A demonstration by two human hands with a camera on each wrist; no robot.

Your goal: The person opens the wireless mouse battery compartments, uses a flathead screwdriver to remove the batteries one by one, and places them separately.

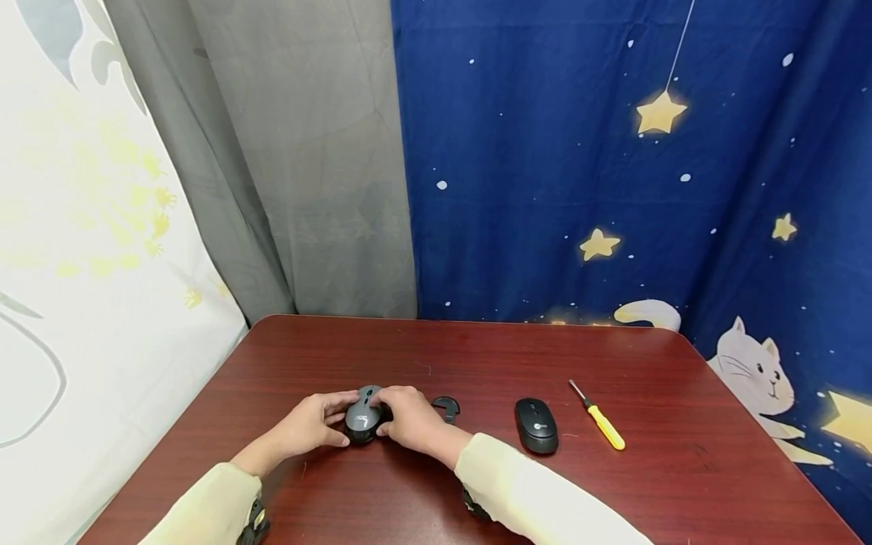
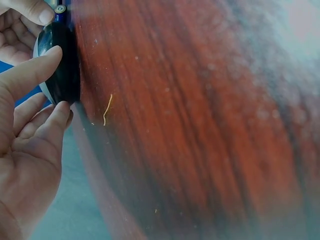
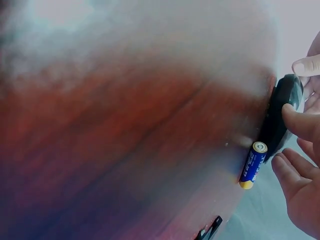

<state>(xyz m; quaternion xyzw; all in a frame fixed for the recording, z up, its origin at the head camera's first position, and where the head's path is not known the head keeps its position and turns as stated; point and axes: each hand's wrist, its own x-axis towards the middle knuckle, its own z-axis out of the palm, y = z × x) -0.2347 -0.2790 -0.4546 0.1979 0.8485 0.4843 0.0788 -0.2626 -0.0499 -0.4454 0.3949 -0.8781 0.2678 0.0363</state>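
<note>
A grey-topped computer mouse with black sides (image 1: 364,416) sits on the table between both hands. My left hand (image 1: 306,426) grips it from the left, thumb on the near side and fingers farther back. From the right, my right hand (image 1: 411,418) holds it with thumb and fingers, covering part of that side. In the right wrist view a blue and yellow battery (image 3: 253,165) lies on the table beside the mouse and the right fingers; the right hand hides it in the head view. A black curved cover piece (image 1: 446,407) lies just beyond the right hand.
To the right on the reddish-brown table (image 1: 327,348) lie a second, black mouse (image 1: 537,426) and a screwdriver with a yellow handle (image 1: 605,426). Grey (image 1: 320,151) and blue star-patterned curtains (image 1: 518,151) hang behind the table's far edge.
</note>
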